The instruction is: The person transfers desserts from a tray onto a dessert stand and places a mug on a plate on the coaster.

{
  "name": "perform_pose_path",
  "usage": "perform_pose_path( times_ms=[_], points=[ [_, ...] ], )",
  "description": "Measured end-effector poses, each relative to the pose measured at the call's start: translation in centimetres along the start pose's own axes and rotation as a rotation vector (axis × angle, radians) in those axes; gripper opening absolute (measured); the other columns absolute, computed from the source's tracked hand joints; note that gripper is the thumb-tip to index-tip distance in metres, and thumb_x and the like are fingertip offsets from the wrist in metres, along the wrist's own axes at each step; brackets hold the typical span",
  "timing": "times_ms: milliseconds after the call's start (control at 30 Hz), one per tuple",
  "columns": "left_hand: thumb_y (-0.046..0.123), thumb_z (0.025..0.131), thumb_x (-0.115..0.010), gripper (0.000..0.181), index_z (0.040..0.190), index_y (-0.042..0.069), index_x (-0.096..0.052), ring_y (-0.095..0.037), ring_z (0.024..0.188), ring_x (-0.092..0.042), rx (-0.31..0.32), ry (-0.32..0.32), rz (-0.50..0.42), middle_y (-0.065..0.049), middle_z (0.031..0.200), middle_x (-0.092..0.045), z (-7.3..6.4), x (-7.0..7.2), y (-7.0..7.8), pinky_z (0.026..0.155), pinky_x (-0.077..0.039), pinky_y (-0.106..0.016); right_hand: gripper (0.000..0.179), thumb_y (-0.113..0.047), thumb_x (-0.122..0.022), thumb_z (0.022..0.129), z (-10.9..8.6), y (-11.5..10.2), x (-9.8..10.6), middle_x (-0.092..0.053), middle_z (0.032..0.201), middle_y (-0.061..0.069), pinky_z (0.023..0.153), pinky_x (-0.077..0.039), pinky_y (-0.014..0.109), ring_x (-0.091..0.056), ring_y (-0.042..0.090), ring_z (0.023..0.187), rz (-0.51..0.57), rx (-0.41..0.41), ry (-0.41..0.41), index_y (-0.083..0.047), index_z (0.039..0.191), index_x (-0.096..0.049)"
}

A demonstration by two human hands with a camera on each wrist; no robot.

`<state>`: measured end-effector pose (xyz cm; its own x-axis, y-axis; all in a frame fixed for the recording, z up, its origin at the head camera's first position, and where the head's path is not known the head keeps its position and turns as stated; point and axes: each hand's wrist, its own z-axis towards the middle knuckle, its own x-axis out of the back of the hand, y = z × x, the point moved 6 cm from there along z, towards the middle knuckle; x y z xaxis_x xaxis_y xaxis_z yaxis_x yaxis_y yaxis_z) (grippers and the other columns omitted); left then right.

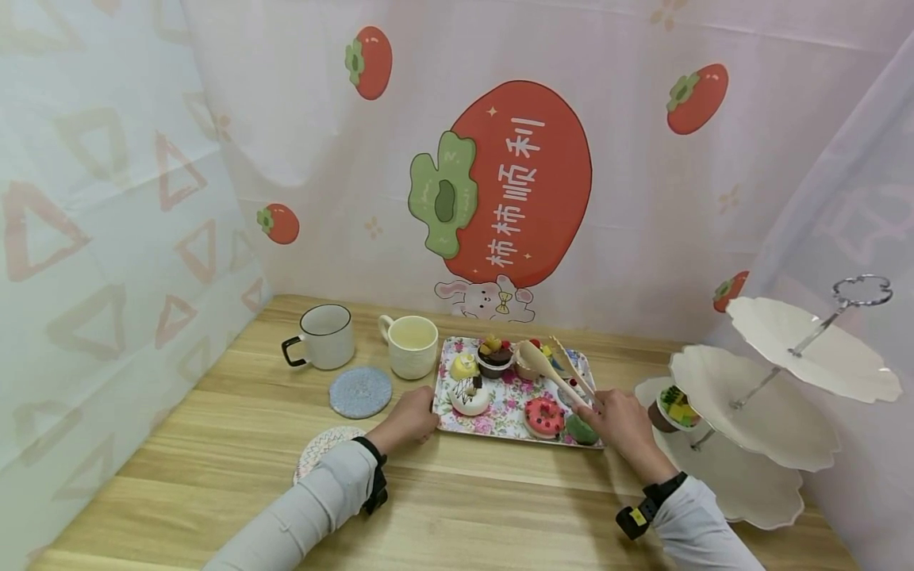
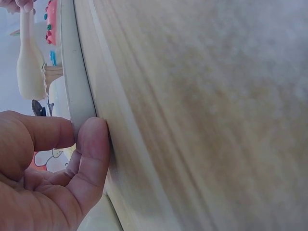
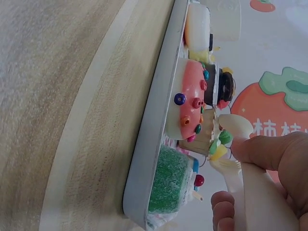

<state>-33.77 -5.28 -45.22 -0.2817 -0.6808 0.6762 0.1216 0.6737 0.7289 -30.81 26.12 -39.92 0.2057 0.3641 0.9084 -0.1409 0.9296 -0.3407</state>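
Observation:
In the head view, my left hand [image 1: 409, 416] pinches the near left corner of a flowered tray [image 1: 441, 412] between thumb and finger. My right hand [image 1: 620, 420] grips pale serving tongs [image 1: 550, 369], one end a spoon, the other a fork. The tong ends reach over a fruit-topped cupcake [image 3: 204, 132] on the tray. Around it sit a chocolate cupcake [image 1: 494, 366], a small yellow cake [image 1: 464, 365], a white doughnut [image 1: 467, 403] and a pink doughnut [image 1: 544, 418]. Close under my right hand lies a green cake [image 3: 168, 180].
At the right stands a three-tier cake stand [image 1: 750, 408], a fruit cup [image 1: 671, 411] on its bottom tier. A white mug [image 1: 327, 337], a cream mug [image 1: 412, 349], a blue coaster [image 1: 360, 392] and a patterned coaster [image 1: 314, 452] are on the left.

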Motion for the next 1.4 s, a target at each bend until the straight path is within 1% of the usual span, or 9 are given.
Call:
perform_pose_path(
  times_ms=[267, 500, 700, 900, 1100, 1167, 1233, 1333, 1400],
  points=[
    [-0.007, 0.081, -0.054, 0.01, 0.082, 0.002, -0.049, -0.014, 0.042, -0.05, 0.023, -0.002, -0.006, -0.008, 0.056, -0.054, 0.1, -0.1, 0.0, 0.039, -0.039, -0.024, 0.031, -0.03, -0.07, 0.083, -0.2, 0.1, 0.1, -0.048, 0.06, 0.002, 0.045, -0.034, 0.03, -0.044, 0.017, 0.053, 0.011, 0.01, -0.002, 0.002, 0.087, -0.068],
    [-0.007, 0.081, -0.054, 0.01, 0.083, 0.002, -0.049, -0.014, 0.043, -0.05, 0.02, 0.0, -0.009, -0.008, 0.057, -0.053, 0.0, -0.3, 0.0, 0.039, -0.04, -0.024, 0.04, -0.033, -0.071, 0.081, -0.7, 0.1, 0.5, -0.05, 0.062, 0.003, 0.045, -0.034, 0.031, -0.045, 0.019, 0.054, 0.005, 0.039, 0.061, 0.004, 0.096, -0.069],
    [-0.008, 0.081, -0.053, 0.01, 0.082, 0.001, -0.049, -0.014, 0.043, -0.05, 0.019, 0.007, -0.005, -0.008, 0.057, -0.053, -0.1, -0.3, 0.0, 0.04, -0.041, -0.024, 0.039, -0.03, -0.069, 0.083, -0.7, 0.4, 0.5, -0.048, 0.061, 0.004, 0.045, -0.034, 0.03, -0.044, 0.018, 0.052, 0.012, 0.018, 0.029, 0.006, 0.099, -0.068],
    [-0.008, 0.081, -0.052, 0.01, 0.082, 0.001, -0.049, -0.015, 0.043, -0.051, 0.01, 0.01, 0.007, -0.009, 0.057, -0.053, -0.1, -0.3, 0.0, 0.04, -0.041, -0.025, 0.046, -0.031, -0.067, 0.085, -0.9, 0.3, 1.0, -0.045, 0.055, 0.0, 0.041, -0.033, 0.029, -0.041, 0.015, 0.045, 0.022, -0.01, 0.011, 0.008, 0.109, -0.064],
    [-0.007, 0.081, -0.052, 0.009, 0.084, 0.002, -0.049, -0.016, 0.045, -0.051, 0.031, 0.006, 0.002, -0.009, 0.059, -0.053, 0.1, -0.3, -0.3, 0.041, -0.042, -0.026, 0.038, -0.031, -0.067, 0.086, -1.3, 0.0, 2.0, -0.04, 0.051, -0.002, 0.041, -0.03, 0.028, -0.037, 0.013, 0.043, 0.028, 0.034, 0.056, 0.005, 0.098, -0.067],
    [-0.007, 0.081, -0.052, 0.009, 0.084, 0.001, -0.049, -0.016, 0.045, -0.051, 0.034, 0.005, 0.004, -0.009, 0.06, -0.053, 0.1, -0.3, -0.3, 0.041, -0.042, -0.026, 0.035, -0.032, -0.066, 0.086, -1.5, -0.1, 2.2, -0.038, 0.052, -0.002, 0.042, -0.03, 0.028, -0.037, 0.014, 0.045, 0.028, 0.034, 0.059, 0.003, 0.091, -0.067],
    [-0.007, 0.081, -0.052, 0.009, 0.083, 0.001, -0.049, -0.016, 0.045, -0.051, 0.034, 0.004, 0.009, -0.009, 0.06, -0.053, 0.1, -0.2, -0.3, 0.041, -0.042, -0.026, 0.037, -0.033, -0.066, 0.086, -1.6, -0.2, 2.4, -0.039, 0.053, -0.001, 0.044, -0.03, 0.028, -0.038, 0.014, 0.046, 0.028, 0.031, 0.056, 0.004, 0.091, -0.067],
    [-0.006, 0.081, -0.052, 0.009, 0.084, 0.002, -0.049, -0.016, 0.045, -0.051, 0.033, 0.006, 0.012, -0.009, 0.06, -0.053, 0.0, -0.2, -0.3, 0.041, -0.042, -0.026, 0.041, -0.034, -0.066, 0.086, -1.9, -0.2, 2.6, -0.047, 0.058, 0.002, 0.045, -0.032, 0.029, -0.04, 0.014, 0.049, 0.022, 0.021, 0.051, 0.007, 0.095, -0.066],
    [-0.006, 0.081, -0.053, 0.01, 0.084, 0.002, -0.049, -0.016, 0.045, -0.051, 0.034, 0.006, 0.014, -0.009, 0.06, -0.053, 0.0, -0.1, -0.3, 0.041, -0.041, -0.026, 0.045, -0.033, -0.066, 0.086, -2.2, -0.2, 2.8, -0.052, 0.063, 0.004, 0.046, -0.033, 0.029, -0.042, 0.015, 0.051, 0.021, 0.027, 0.055, 0.009, 0.102, -0.064]
  ],
)
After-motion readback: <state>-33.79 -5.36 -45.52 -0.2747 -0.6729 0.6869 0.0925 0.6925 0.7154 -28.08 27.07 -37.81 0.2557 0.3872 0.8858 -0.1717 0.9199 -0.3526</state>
